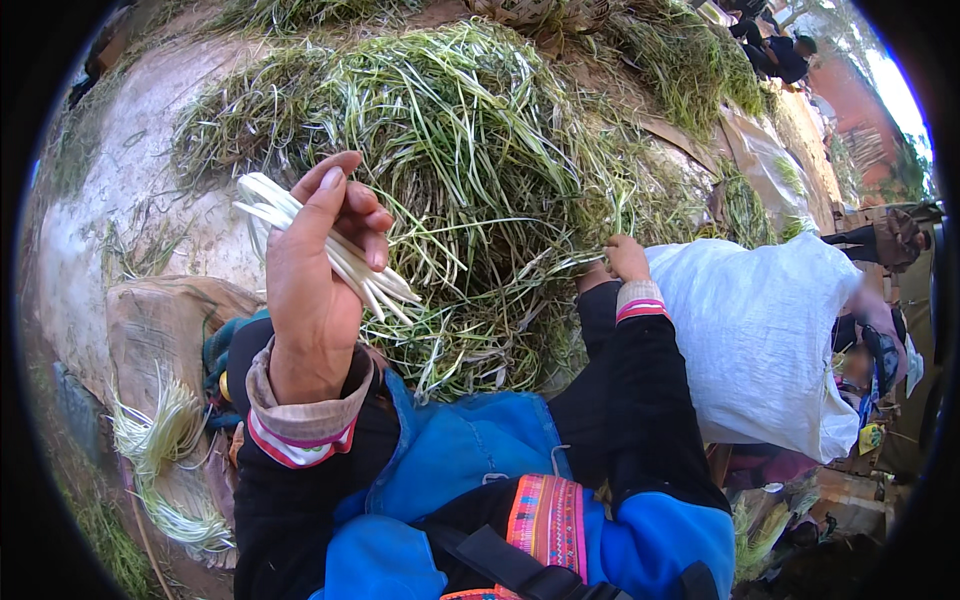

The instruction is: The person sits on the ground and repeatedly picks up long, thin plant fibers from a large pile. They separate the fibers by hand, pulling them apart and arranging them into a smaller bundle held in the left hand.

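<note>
My left hand (319, 277) is raised palm up, with a small bundle of pale, peeled plant stalks (367, 277) held between thumb and fingers. My right hand (626, 259), farther right and lower over the pile, pinches a few thin green and white stalks (577, 260). Both hands are in front of a large heap of long green leaves and stalks (465, 135), some fresh and some withered. The stalks' exact kind cannot be told. A blue apron (480, 442) covers my lap beneath the hands.
A full white woven sack (750, 337) stands at the right. At the left, pale stalk bundles (169, 442) lie on brown sacking (150, 322). A woven basket (547, 13) is beyond the heap. Other people (787, 56) sit and stand along the right side.
</note>
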Action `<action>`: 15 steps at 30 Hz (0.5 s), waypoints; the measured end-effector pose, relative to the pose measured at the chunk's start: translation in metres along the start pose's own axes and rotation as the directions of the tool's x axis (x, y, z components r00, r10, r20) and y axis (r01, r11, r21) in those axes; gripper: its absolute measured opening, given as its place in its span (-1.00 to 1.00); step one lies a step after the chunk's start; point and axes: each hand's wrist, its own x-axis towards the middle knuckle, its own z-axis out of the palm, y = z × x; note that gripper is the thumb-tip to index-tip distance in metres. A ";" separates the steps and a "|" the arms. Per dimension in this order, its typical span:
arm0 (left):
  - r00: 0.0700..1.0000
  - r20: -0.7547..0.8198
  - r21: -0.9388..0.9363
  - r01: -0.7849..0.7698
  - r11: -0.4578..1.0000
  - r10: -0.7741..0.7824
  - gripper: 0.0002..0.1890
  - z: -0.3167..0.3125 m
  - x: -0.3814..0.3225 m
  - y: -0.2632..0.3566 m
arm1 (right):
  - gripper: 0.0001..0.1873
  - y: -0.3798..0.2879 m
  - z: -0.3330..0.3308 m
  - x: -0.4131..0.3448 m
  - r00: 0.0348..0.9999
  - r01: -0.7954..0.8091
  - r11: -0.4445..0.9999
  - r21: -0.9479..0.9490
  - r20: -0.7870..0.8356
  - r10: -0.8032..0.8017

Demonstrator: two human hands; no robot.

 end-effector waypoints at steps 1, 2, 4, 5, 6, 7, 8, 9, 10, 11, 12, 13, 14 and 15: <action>1.000 0.009 -0.012 0.004 1.000 -0.004 -0.80 0.000 -0.001 0.000 | -0.75 -0.005 0.001 -0.003 0.997 -0.071 0.991 0.117 0.046 0.066; 1.000 0.007 -0.018 0.010 1.000 -0.010 -0.80 -0.001 -0.002 0.000 | -0.73 -0.013 0.003 -0.006 0.984 -0.164 0.955 0.246 0.114 0.140; 1.000 0.005 -0.024 0.017 1.000 -0.017 -0.80 -0.001 -0.003 -0.001 | -0.73 -0.038 0.011 -0.016 0.977 0.132 0.989 0.064 -0.176 -0.119; 1.000 0.005 -0.024 0.020 1.000 -0.020 -0.80 -0.001 -0.003 -0.001 | -0.73 -0.051 0.017 -0.022 0.923 0.249 0.967 -0.044 -0.291 -0.251; 1.000 0.005 -0.024 0.023 0.999 -0.023 -0.81 -0.002 -0.003 -0.002 | -0.72 -0.066 0.025 -0.025 0.872 0.371 0.928 -0.023 -0.335 -0.357; 1.000 0.004 -0.023 0.025 0.999 -0.025 -0.81 -0.002 -0.003 -0.003 | -0.70 -0.080 0.033 -0.028 0.806 0.488 0.873 -0.007 -0.382 -0.453; 1.000 0.003 -0.022 0.027 0.999 -0.027 -0.81 -0.001 -0.002 -0.005 | -0.68 -0.094 0.044 -0.031 0.774 0.530 0.848 -0.030 -0.390 -0.498; 1.000 0.000 -0.017 0.028 0.999 -0.028 -0.81 -0.001 -0.001 -0.006 | -0.65 -0.106 0.056 -0.034 0.740 0.569 0.820 -0.053 -0.401 -0.539; 1.000 0.002 -0.016 0.029 0.999 -0.029 -0.81 -0.001 -0.001 -0.008 | -0.65 -0.115 0.069 -0.039 0.798 0.523 0.845 -0.108 -0.286 -0.530; 1.000 0.000 -0.011 0.029 1.000 -0.029 -0.81 -0.001 0.000 -0.009 | -0.65 -0.120 0.082 -0.047 0.807 0.528 0.834 -0.164 -0.211 -0.552; 0.999 -0.012 0.000 0.033 0.999 -0.033 -0.81 -0.001 0.000 -0.009 | -0.66 -0.124 0.095 -0.057 0.879 0.470 0.851 -0.235 0.033 -0.476; 1.000 0.002 -0.004 0.026 1.000 -0.026 -0.81 -0.001 0.001 -0.009 | -0.67 -0.126 0.107 -0.068 0.882 0.466 0.831 -0.305 0.234 -0.409; 1.000 0.004 -0.003 0.024 1.000 -0.024 -0.81 -0.001 0.001 -0.009 | -0.71 -0.123 0.117 -0.084 0.822 0.533 0.790 -0.301 0.406 -0.400; 0.999 -0.012 0.004 0.029 1.000 -0.029 -0.81 -0.001 0.001 -0.009 | -0.77 -0.121 0.126 -0.100 0.740 0.550 0.809 -0.207 0.570 -0.358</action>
